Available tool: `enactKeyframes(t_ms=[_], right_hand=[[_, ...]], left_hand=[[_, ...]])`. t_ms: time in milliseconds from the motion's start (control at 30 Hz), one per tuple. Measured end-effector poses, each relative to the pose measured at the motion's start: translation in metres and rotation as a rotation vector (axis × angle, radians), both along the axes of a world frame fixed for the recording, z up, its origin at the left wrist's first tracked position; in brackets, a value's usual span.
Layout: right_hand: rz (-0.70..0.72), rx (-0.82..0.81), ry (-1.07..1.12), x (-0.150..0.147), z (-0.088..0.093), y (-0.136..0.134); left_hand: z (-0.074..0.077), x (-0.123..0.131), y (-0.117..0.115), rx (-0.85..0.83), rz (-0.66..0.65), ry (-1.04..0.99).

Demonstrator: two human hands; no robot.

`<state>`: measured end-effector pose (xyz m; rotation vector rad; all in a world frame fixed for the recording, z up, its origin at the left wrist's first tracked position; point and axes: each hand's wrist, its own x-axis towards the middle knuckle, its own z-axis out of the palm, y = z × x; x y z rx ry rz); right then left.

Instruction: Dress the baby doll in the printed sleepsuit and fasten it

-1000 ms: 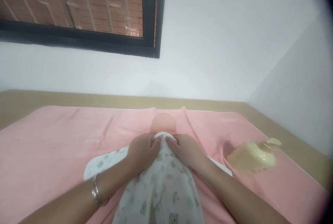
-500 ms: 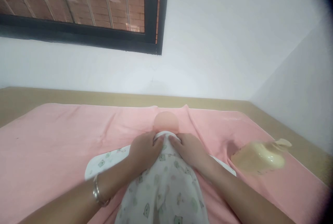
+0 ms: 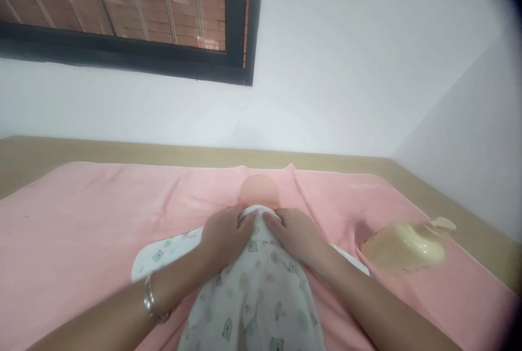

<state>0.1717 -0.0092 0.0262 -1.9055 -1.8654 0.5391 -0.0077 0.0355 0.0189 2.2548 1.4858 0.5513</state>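
A doll lies on its back on a pink towel (image 3: 81, 215), wearing a white garment with a green bear print (image 3: 256, 296). Its bare pinkish head (image 3: 259, 190) points away from me. My left hand (image 3: 224, 237) and my right hand (image 3: 296, 234) both rest on the garment's neckline just below the head, with fingers curled and pinching the fabric edge. A silver bangle (image 3: 153, 299) circles my left wrist.
A cream plastic bottle with a pump top (image 3: 408, 245) lies on its side on the towel at the right. The towel covers a tan surface (image 3: 460, 215) set in a corner of white walls. A dark-framed window (image 3: 122, 14) is above left.
Hardly anything has moved; the view shifted slightly and both hands stay at the garment's collar.
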Motion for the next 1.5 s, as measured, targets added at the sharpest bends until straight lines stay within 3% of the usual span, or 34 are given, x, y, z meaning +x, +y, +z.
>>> enactKeyframes(t_ms=[500,733,833,967,1033,1167,1233,1367,1433,1500], right_hand=[[0.053,-0.001,-0.099,-0.003,0.010,-0.003],[0.065,0.244,-0.347,-0.018,0.019,-0.020],[0.033,0.119,-0.276,-0.012,0.016,-0.013],[0.040,-0.132,-0.146,-0.005,0.015,-0.004],[0.029,-0.067,-0.192,-0.008,0.017,-0.010],[0.050,0.146,-0.319,-0.019,0.024,-0.024],[0.056,0.088,-0.289,-0.017,0.024,-0.022],[0.065,-0.155,-0.146,-0.007,0.020,-0.010],[0.063,-0.139,-0.151,-0.007,0.021,-0.010],[0.064,-0.014,-0.233,-0.011,0.021,-0.014]], left_hand=[[0.004,0.000,-0.001,-0.001,0.011,0.003],[0.005,-0.001,-0.003,0.007,-0.036,-0.002],[0.010,0.001,-0.008,0.035,-0.050,0.023],[0.016,0.002,-0.015,0.200,-0.111,0.077],[0.017,0.002,-0.014,0.211,-0.100,0.074],[0.017,0.001,-0.011,0.015,-0.124,0.051],[0.018,0.002,-0.013,0.025,-0.144,0.066],[0.021,0.004,-0.020,0.203,-0.130,0.086],[0.020,0.004,-0.019,0.184,-0.122,0.073],[0.018,0.003,-0.015,0.090,-0.128,0.062]])
